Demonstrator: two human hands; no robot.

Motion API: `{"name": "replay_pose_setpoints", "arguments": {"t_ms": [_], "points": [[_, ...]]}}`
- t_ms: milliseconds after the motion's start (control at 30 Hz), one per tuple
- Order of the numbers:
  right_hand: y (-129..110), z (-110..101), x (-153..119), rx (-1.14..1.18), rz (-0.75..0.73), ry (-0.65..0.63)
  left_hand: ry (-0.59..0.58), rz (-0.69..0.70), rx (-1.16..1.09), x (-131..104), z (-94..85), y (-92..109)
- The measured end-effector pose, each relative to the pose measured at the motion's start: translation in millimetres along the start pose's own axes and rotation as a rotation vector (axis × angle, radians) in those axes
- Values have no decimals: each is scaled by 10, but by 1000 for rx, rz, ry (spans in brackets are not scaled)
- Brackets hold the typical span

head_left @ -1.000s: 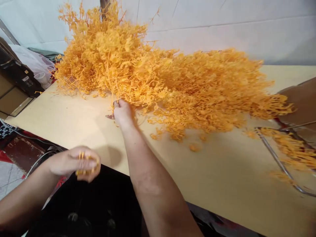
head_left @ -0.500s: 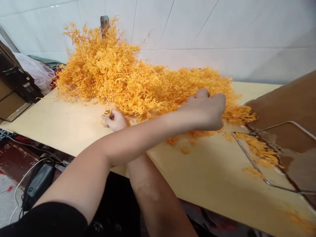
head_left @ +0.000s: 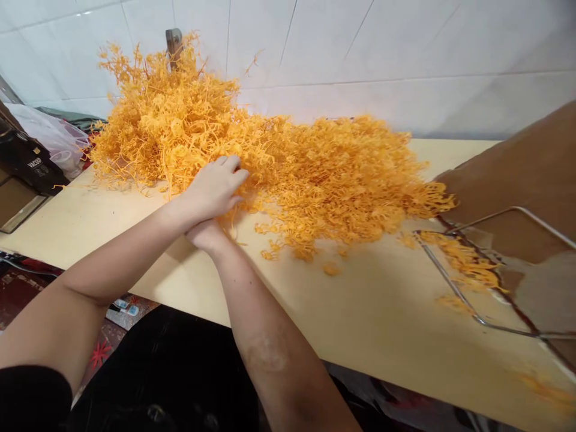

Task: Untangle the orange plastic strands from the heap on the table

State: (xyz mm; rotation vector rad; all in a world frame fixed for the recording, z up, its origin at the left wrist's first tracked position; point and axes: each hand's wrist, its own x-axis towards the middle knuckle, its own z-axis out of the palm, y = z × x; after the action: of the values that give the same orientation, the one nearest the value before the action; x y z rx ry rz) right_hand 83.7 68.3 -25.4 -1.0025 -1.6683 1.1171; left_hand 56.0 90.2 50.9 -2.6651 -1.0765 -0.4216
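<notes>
Strands [head_left: 328, 174] heaped orange on bench [head_left: 288, 306], left hand [head_left: 215, 187] overlapping right hand [head_left: 204, 234] left of centre, left fingers [head_left: 240, 176] slightly apart near strands, right fingers hidden, spread unclear.

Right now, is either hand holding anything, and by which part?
Cannot tell: the left hand covers the fingers of the right hand, and its own palm is hidden.

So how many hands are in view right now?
2. The left hand is at the near side of the orange pile, crossing over the right; the right hand is just above the tabletop, partly hidden under the left, its fingers out of sight.
</notes>
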Motion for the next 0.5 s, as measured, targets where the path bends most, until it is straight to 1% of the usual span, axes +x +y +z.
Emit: {"name": "replay_pose_setpoints", "arguments": {"t_ms": [67, 133, 200, 267, 333, 400, 500], "points": [[-56, -28, -71, -62, 8, 3, 47, -38, -38, -85, -20, -107], [-105, -58, -146, -107, 39, -46, 107, -106, -117, -150, -50, -215], [-131, -75, -198, -94, 55, -99, 204, -208, -226, -216, -72, -355], [-124, -69, -218, -20, 57, -121, 317, -317, -359, -297, -73, -523], [-90, -47, -214, 50, 58, -111, 407, -429, -503, -395, -49, -692], [-52, -27, -201, 87, 44, -94, 463, -537, -644, -504, -6, -824], [-36, -27, -191, 132, 37, -62, 506, -637, -826, -645, 69, -901]]}}
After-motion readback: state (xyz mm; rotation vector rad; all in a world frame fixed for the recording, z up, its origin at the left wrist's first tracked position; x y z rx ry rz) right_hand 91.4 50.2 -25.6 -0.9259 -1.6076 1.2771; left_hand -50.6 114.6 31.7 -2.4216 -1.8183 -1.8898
